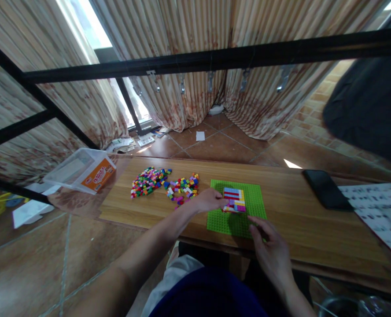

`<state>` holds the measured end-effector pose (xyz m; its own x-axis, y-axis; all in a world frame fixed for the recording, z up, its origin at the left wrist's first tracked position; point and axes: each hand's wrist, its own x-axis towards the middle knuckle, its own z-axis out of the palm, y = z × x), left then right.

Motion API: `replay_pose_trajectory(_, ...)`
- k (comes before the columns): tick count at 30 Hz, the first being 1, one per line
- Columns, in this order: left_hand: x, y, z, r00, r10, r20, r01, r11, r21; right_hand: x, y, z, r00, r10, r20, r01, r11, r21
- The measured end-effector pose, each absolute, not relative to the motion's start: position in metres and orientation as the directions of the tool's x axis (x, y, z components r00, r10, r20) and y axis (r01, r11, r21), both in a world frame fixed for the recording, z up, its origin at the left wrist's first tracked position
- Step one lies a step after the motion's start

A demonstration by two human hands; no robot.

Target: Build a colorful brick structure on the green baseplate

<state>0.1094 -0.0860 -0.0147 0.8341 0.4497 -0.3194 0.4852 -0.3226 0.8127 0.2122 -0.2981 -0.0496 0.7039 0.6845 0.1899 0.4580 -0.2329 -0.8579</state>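
A small block of toy bricks (235, 200), striped in blue, red, white, yellow and purple, is over the green baseplate (255, 193). My left hand (210, 200) reaches in from the left with its fingers closed on the block's left side. Whether the block is attached to the plate or slightly raised I cannot tell. On the right, my right hand (271, 242) is by the plate's lower right edge. Its thumb and fingers are apart, and nothing shows between them.
Loose bricks lie in two heaps, one heap (149, 180) further left and another heap (184, 187) closer to the plate. A clear plastic box (79, 169) with an orange label stands at the left end. Rightward are a black phone-like slab (326, 189) and printed sheets (377, 211).
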Motion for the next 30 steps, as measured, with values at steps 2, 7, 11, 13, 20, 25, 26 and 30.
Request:
replay_pose_trajectory(2,0.108,-0.088,-0.015,0.828,0.467,-0.310,0.482,-0.310,0.819,0.214,-0.297,-0.050,0.709,0.676,0.203,0.471,-0.239,-0.849)
replay_pose_trajectory(7,0.108,-0.094,-0.013,0.794,0.518,-0.317,0.501,-0.264,0.824,0.219,-0.296,-0.051,0.738,0.633,0.235,0.493,-0.267,-0.828)
replay_pose_trajectory(11,0.113,-0.095,-0.016,0.754,0.543,-0.369,0.540,-0.194,0.819,0.217,-0.293,-0.052,0.721,0.652,0.235,0.495,-0.247,-0.833)
replay_pose_trajectory(13,0.117,-0.096,-0.017,0.726,0.552,-0.410,0.557,-0.123,0.821,0.214,-0.292,-0.053,0.714,0.660,0.234,0.493,-0.235,-0.838)
replay_pose_trajectory(20,0.124,-0.096,-0.022,0.678,0.559,-0.478,0.578,-0.002,0.816,0.206,-0.292,-0.057,0.680,0.703,0.206,0.484,-0.220,-0.847)
replay_pose_trajectory(25,0.115,-0.098,-0.025,0.716,0.608,-0.342,0.519,-0.136,0.844,0.202,-0.297,-0.057,0.659,0.731,0.178,0.471,-0.217,-0.855)
replay_pose_trajectory(26,0.111,-0.100,-0.024,0.720,0.623,-0.305,0.498,-0.157,0.853,0.201,-0.299,-0.058,0.659,0.733,0.171,0.468,-0.222,-0.855)
replay_pose_trajectory(30,0.085,-0.107,-0.023,0.720,0.673,-0.171,0.380,-0.177,0.908,0.195,-0.304,-0.061,0.654,0.746,0.126,0.444,-0.244,-0.862)
